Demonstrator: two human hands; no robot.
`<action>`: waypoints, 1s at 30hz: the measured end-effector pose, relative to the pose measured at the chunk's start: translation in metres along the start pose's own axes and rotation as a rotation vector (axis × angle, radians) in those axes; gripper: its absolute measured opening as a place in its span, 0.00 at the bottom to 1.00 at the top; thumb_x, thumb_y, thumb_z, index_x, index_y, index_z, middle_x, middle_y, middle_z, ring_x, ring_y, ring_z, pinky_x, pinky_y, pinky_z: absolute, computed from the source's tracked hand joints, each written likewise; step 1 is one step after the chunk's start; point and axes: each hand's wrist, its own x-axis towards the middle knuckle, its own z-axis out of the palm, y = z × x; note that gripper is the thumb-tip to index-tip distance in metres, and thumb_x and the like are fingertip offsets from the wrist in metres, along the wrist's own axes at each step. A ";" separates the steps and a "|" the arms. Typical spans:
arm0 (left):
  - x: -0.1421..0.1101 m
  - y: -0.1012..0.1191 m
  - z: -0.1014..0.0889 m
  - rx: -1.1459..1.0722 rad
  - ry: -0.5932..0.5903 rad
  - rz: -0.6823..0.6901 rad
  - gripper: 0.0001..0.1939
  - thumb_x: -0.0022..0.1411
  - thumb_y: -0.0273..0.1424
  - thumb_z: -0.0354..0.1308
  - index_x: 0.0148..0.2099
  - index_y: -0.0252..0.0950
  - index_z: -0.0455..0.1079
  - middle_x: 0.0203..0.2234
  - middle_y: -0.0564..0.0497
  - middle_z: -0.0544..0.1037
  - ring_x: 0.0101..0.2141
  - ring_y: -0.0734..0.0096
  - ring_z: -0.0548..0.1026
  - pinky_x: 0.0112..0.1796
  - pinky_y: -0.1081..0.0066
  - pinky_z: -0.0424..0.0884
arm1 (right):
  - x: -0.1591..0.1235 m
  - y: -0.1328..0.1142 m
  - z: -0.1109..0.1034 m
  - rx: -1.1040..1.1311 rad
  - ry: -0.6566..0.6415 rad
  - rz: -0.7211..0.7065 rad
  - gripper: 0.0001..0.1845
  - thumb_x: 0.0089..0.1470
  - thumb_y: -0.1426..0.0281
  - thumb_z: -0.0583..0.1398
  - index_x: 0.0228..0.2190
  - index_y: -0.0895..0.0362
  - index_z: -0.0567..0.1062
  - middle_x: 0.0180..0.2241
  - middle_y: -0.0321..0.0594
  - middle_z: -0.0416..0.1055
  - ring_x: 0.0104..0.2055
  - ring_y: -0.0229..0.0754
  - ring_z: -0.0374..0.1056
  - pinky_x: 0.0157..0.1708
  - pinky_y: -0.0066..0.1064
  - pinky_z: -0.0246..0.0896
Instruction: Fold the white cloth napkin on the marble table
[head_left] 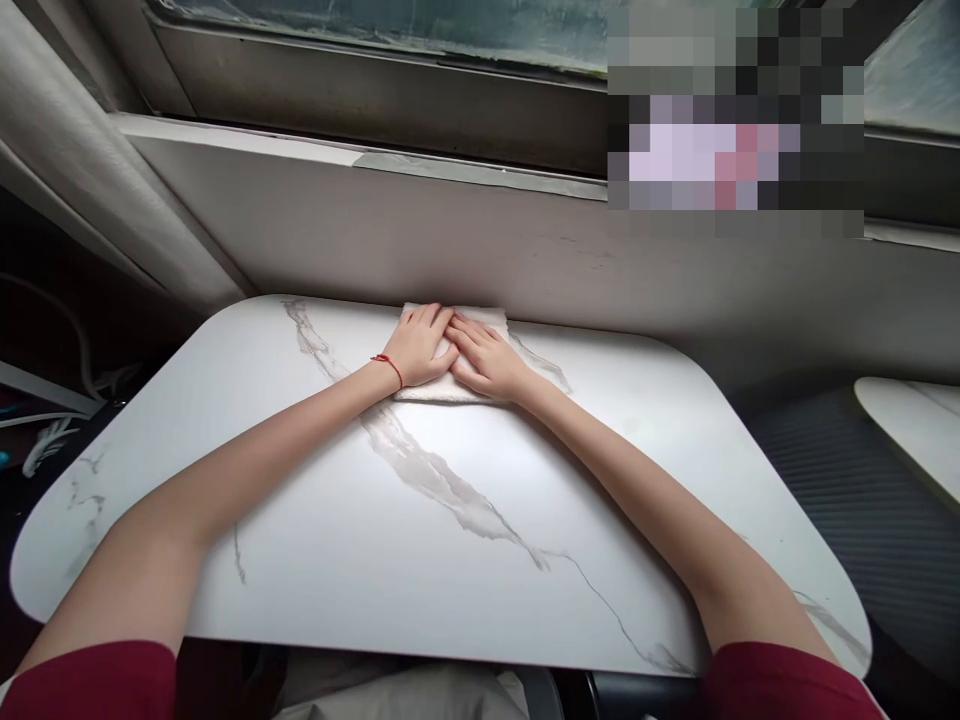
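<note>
A folded white cloth (450, 389) lies at the far edge of a white marble-patterned table (315, 560), close to the wall. My left hand (421, 346) rests flat on its left part, fingers stretched forward, with a thin red string bracelet (391, 364) at the wrist. On the cloth's right part lies my right hand (486, 358), palm down, its fingers extended towards the left hand. The fingers of both hands meet or nearly meet over the cloth's middle, and the hands cover much of it.
Behind the table stands a pale wall (360, 235) below a window (390, 25). A light curtain (82, 130) hangs at the left, with white cables (52, 440) beneath. At the right are a dark ribbed seat (832, 480) and another tabletop (919, 420). One upper-right area is pixelated.
</note>
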 end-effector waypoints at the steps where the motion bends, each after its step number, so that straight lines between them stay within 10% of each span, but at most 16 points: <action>1: 0.001 0.000 0.000 -0.004 0.005 -0.004 0.30 0.65 0.37 0.49 0.64 0.26 0.63 0.59 0.33 0.70 0.60 0.46 0.67 0.60 0.50 0.61 | 0.000 0.001 0.000 0.001 -0.001 0.003 0.34 0.64 0.60 0.50 0.64 0.67 0.63 0.69 0.59 0.56 0.73 0.55 0.50 0.70 0.52 0.48; 30: -0.002 -0.003 0.003 -0.026 0.009 0.003 0.30 0.66 0.37 0.48 0.66 0.27 0.62 0.61 0.33 0.68 0.62 0.47 0.65 0.62 0.51 0.60 | 0.000 -0.004 0.001 -0.035 0.017 0.028 0.34 0.65 0.61 0.50 0.64 0.70 0.63 0.69 0.59 0.56 0.73 0.54 0.50 0.70 0.50 0.47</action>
